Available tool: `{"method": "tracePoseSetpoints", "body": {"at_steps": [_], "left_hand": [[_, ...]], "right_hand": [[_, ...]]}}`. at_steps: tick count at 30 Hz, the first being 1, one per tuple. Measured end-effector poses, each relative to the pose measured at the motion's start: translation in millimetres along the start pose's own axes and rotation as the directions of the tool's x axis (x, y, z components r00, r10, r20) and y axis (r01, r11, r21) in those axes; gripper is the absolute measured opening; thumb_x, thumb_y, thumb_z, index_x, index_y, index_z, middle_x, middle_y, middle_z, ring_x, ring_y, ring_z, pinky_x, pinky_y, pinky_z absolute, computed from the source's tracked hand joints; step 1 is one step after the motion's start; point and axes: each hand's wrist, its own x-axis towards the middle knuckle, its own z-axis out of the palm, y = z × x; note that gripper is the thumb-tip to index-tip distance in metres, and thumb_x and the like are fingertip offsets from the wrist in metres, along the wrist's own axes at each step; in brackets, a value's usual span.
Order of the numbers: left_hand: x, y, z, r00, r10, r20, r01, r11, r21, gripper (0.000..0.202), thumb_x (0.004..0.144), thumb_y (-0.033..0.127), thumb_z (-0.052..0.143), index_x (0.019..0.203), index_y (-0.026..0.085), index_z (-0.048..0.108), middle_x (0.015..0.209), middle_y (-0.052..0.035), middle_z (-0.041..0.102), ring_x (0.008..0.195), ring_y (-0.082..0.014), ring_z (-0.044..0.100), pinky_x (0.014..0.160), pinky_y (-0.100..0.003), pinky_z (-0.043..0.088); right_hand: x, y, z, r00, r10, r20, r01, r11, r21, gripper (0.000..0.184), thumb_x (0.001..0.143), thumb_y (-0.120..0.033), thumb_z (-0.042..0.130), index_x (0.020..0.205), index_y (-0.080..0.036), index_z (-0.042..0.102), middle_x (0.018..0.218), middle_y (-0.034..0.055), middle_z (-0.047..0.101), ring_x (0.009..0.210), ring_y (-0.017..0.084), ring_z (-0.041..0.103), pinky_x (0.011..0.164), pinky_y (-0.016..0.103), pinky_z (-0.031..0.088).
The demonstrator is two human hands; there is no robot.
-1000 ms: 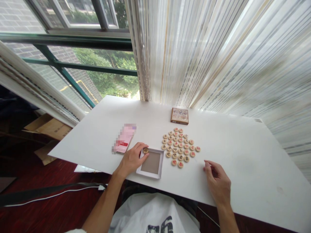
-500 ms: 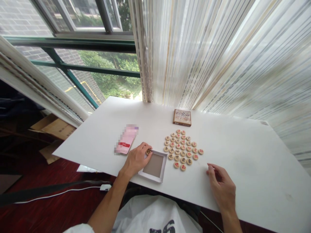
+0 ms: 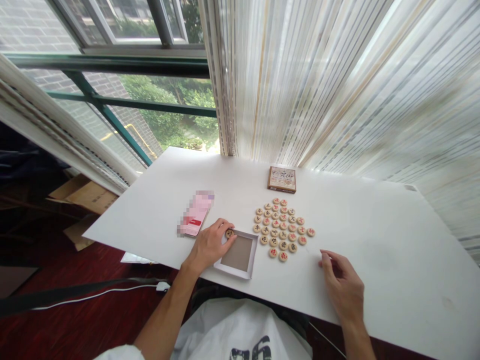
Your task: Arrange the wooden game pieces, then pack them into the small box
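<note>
Left hand [image 3: 212, 243] at the far-left corner of the tray [image 3: 239, 254]

Your left hand crosses the tray's left wall, thumb and fingers parted around a round piece [image 3: 229, 233] in that corner; you cannot tell whether they grip it. The tray lies beside the near edge of the worktop [image 3: 393, 260]. A narrow strip separates it from the clustered pieces [image 3: 283, 234] rightward. Farther right, your right hand [image 3: 343, 280] is loosely curled, its inside hidden, with broad white surface beyond.
</note>
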Motion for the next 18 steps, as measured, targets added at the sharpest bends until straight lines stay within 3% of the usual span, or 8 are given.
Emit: {"method": "tracePoseSetpoints", "body": {"at_steps": [8,18], "left_hand": [[-1.1,-2.5,2.3,1.0,-0.004,0.003,0.004,1.0,-0.001,0.017,0.095,0.027,0.057,0.111,0.027,0.061,0.11,-0.0006,0.065,0.09,-0.0173,0.067,0.073,-0.028,0.051],[-1.1,-3.4,1.8,1.0,-0.009,0.013,0.01,0.999,-0.034,0.018,0.096,0.03,0.055,0.113,0.027,0.06,0.111,-0.001,0.064,0.091,-0.0175,0.066,0.076,-0.029,0.051]], "right_hand": [[0.2,0.2,0.2,1.0,0.002,-0.006,-0.002,1.0,-0.002,0.033,0.09,-0.05,0.062,0.104,-0.023,0.072,0.092,0.005,0.074,0.077,0.021,0.069,0.08,0.034,0.052],[0.5,0.5,0.4,1.0,0.005,0.003,-0.005,1.0,-0.008,0.033,0.09,-0.05,0.062,0.104,-0.023,0.072,0.092,0.0051,0.074,0.078,0.021,0.069,0.08,0.033,0.052]]}}
